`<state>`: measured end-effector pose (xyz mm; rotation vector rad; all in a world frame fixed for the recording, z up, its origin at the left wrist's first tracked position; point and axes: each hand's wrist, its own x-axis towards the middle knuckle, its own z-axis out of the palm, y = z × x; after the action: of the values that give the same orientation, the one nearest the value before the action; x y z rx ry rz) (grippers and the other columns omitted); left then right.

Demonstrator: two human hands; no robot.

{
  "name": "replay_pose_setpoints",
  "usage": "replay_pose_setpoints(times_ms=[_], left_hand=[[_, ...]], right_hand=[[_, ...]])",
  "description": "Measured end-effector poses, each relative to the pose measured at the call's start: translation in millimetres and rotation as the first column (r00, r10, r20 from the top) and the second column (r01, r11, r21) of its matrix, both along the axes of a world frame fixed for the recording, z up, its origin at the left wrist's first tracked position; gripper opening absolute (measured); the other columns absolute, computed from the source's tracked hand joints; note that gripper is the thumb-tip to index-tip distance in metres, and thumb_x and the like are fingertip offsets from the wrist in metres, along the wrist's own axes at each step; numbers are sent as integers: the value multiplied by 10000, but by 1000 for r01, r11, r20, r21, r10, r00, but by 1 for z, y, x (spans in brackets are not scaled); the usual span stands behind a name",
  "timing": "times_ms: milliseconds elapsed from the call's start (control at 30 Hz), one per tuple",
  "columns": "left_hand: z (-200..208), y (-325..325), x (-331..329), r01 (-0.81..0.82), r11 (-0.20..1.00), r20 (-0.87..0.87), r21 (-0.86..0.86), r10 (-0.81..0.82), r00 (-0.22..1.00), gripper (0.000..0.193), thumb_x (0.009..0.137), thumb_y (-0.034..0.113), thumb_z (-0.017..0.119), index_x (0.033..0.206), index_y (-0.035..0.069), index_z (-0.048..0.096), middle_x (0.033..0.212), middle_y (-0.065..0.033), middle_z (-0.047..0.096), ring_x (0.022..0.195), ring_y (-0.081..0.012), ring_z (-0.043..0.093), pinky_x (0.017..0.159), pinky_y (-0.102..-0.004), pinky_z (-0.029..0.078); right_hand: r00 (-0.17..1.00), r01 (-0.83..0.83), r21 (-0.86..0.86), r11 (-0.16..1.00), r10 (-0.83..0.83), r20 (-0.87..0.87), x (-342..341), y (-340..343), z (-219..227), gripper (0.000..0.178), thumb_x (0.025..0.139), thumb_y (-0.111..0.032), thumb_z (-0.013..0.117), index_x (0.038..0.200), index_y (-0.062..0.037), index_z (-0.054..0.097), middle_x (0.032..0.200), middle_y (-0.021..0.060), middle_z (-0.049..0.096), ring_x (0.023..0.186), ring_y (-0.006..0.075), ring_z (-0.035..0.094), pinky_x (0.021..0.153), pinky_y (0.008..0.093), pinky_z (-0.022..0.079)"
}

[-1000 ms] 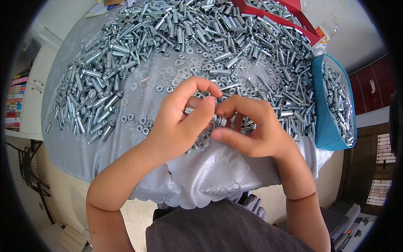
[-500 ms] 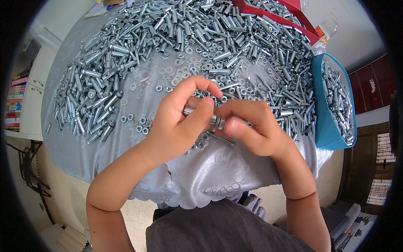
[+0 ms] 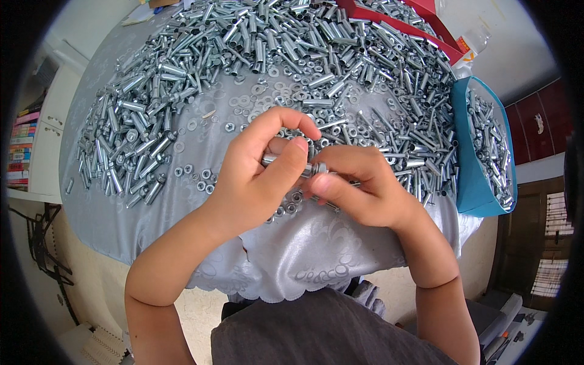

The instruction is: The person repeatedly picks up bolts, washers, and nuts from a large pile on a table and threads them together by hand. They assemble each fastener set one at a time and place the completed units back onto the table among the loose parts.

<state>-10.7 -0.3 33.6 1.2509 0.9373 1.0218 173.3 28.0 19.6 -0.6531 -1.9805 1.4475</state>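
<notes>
My left hand (image 3: 258, 167) is closed around a sleeve anchor (image 3: 308, 170), a shiny metal tube with a nut and washer at its right end. Its thumb presses the tube against the fingers, which partly hide it. At that nut end, the thumb and fingers of my right hand (image 3: 368, 188) pinch the anchor. Under the hands, loose nuts (image 3: 281, 211) lie near the front of the table, and a thin bolt is partly covered by my right hand.
A large heap of metal sleeves and anchors (image 3: 146, 131) curves across the grey cloth-covered table (image 3: 213, 267). Flat washers (image 3: 258, 90) lie scattered within it. To the right stands a teal box (image 3: 471, 176) filled with anchors; a red box (image 3: 447, 48) is at the far right.
My right thumb and fingers have shifted slightly left and closed on the nut end of the anchor. The thin bolt beneath is now more covered. My left hand has barely moved.
</notes>
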Motion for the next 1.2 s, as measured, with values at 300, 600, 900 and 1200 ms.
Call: replay_pose_setpoints(times_ms=[300, 600, 900, 1200], left_hand=[[0, 1, 0, 21, 998, -1, 65, -21, 1000, 182, 890, 171, 478, 1002, 27, 488, 772, -14, 576, 681, -39, 542, 565, -184, 457], [4, -3, 1, 92, 995, 31, 42, -93, 995, 202, 889, 176, 491, 1029, 34, 466, 763, -30, 596, 668, -33, 534, 576, -174, 440], [4, -4, 7, 17, 1000, -35, 11, -16, 999, 214, 881, 172, 504, 1048, 43, 466, 647, 32, 543, 584, 0, 466, 514, -157, 374], [0, 0, 0, 80, 997, 120, -19, -78, 990, 222, 879, 186, 507, 1049, 49, 471, 623, 48, 523, 534, 10, 426, 479, -145, 335]], right_hand=[[998, 9, -24, 1000, -8, 57, 1, 0, 5, 222, 836, -213, 588, 885, 2, 562, 727, 45, 569, 678, 121, 565, 578, 253, 440], [999, -31, -175, 984, 32, 6, 3, -2, 7, 228, 841, -212, 589, 931, -3, 569, 753, 39, 595, 691, 83, 545, 588, 223, 432], [997, -50, -256, 965, 34, -68, 2, -1, 5, 216, 904, -198, 501, 870, -2, 585, 720, 18, 556, 623, 62, 494, 558, 224, 408], [997, -43, -25, 999, 42, -69, 1, -1, 7, 127, 806, -101, 630, 846, 9, 583, 767, 36, 602, 699, 90, 558, 620, 239, 456]])
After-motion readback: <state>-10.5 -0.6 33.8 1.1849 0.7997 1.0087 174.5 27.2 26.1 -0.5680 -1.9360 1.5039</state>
